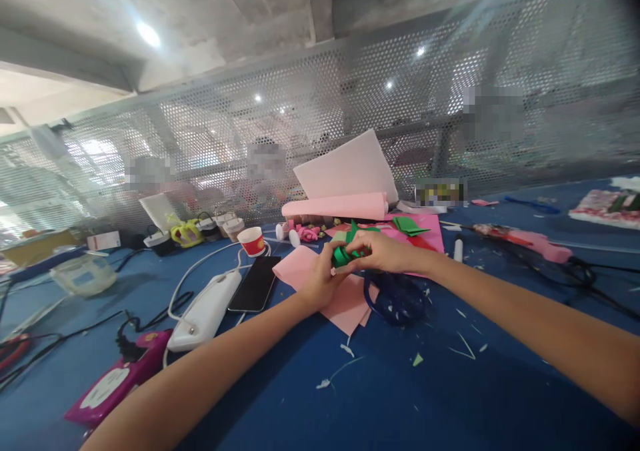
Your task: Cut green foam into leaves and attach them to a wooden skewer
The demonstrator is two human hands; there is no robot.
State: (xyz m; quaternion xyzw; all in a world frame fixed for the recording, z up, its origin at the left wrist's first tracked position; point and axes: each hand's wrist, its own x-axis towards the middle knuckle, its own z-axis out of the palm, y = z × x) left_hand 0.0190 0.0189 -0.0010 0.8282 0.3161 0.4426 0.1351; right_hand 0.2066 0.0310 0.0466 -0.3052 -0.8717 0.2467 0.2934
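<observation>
My left hand (pixel 320 279) and my right hand (pixel 377 251) meet over the middle of the blue table (pixel 390 397). Between them is a green rolled strip (pixel 341 256), which looks like foam or felt; the fingers of both hands are closed about it. Below my hands lie pink sheets (pixel 345 307), one with a curled edge. Dark blue scissor handles (pixel 395 301) rest just under my right hand. Behind my hands are green pieces (pixel 410 226) on a bright pink sheet (pixel 434 229). My fingers partly hide the green roll.
To the left are a phone (pixel 255 284), a white power bank (pixel 207 311), a paper cup (pixel 251 241) and a magenta glue gun (pixel 123 374). A pink roll (pixel 335 206) lies behind. A pink glue gun (pixel 537 244) with cords sits right. Perforated metal panels (pixel 200 131) border the back.
</observation>
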